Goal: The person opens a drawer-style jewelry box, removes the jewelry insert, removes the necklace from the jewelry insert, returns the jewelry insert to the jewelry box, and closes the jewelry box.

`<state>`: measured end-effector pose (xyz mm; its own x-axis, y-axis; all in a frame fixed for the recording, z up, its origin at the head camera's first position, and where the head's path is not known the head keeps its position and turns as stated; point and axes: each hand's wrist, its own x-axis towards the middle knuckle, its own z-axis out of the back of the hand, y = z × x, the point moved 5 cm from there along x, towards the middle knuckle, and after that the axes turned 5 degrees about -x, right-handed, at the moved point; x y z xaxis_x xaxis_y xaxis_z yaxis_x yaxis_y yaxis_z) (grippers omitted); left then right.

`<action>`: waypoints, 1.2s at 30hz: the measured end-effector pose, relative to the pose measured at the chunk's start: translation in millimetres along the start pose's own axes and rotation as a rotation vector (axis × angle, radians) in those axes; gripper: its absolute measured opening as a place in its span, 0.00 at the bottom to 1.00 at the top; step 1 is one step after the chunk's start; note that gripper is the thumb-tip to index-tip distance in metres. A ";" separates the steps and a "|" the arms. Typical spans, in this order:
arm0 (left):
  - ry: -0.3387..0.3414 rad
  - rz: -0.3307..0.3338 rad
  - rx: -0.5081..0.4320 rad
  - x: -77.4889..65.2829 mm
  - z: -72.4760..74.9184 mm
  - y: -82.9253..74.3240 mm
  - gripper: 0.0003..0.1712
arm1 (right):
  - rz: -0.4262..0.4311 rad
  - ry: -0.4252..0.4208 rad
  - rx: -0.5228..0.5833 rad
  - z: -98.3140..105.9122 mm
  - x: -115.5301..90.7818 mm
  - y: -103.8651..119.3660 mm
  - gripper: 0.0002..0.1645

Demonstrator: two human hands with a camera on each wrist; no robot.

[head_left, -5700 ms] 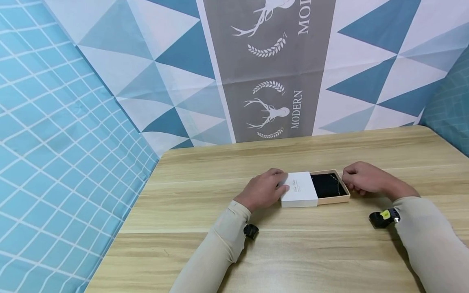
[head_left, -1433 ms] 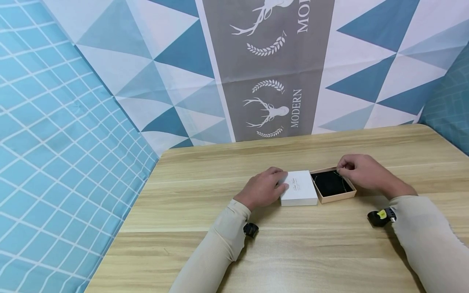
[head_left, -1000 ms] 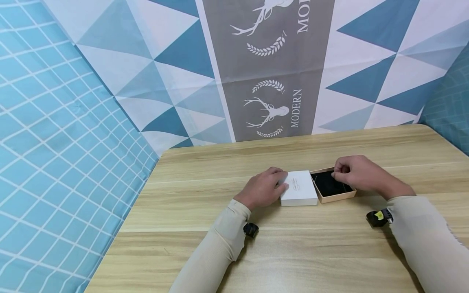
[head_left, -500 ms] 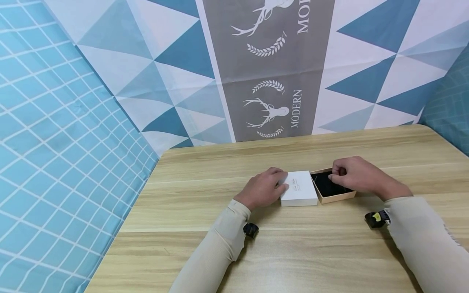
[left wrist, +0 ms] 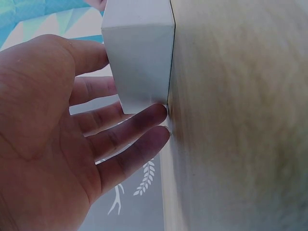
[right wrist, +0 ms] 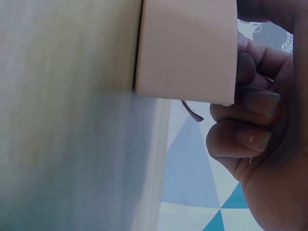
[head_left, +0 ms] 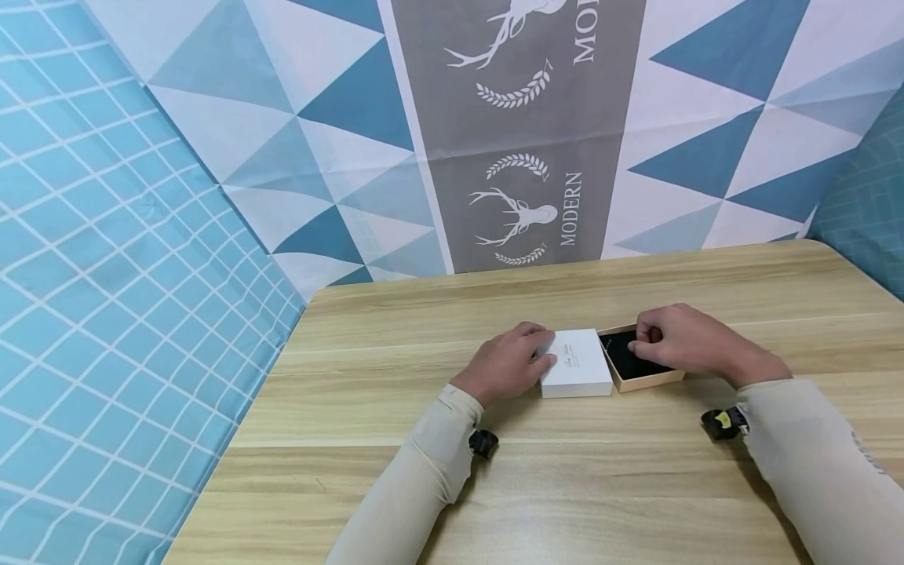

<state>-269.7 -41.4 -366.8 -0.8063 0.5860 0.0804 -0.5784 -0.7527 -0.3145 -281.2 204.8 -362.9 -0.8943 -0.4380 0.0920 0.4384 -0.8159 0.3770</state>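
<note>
The fine chain (head_left: 609,344) looks light and fragile, best pinched at ten o'clock in the tray (head_left: 651,382); left hand (head_left: 508,362) spread on the lid (head_left: 579,358), right hand (head_left: 683,339) curled, hold unclear

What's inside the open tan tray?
The tray holds a black pad, with a thin, shiny strand near its far-left corner. The right hand covers much of the right side; whatever lies beneath cannot be seen.

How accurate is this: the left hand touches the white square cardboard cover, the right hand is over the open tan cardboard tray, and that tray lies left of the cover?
Wrong side: the open tan cardboard tray lies right of the white square cardboard cover, as the head view shows. The left hand touches the cover, and the right hand is over the tray.
</note>
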 end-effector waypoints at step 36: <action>-0.007 -0.013 -0.005 1.5 0.2 0.5 0.25 | 0.004 0.094 -0.096 -3.9 1.1 16.3 0.14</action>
<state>-271.3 -40.9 -366.6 -0.7998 0.5933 0.0907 -0.5879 -0.7439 -0.3177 -274.7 189.6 -360.3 -0.8819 -0.4714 0.0049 0.4529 -0.8443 0.2863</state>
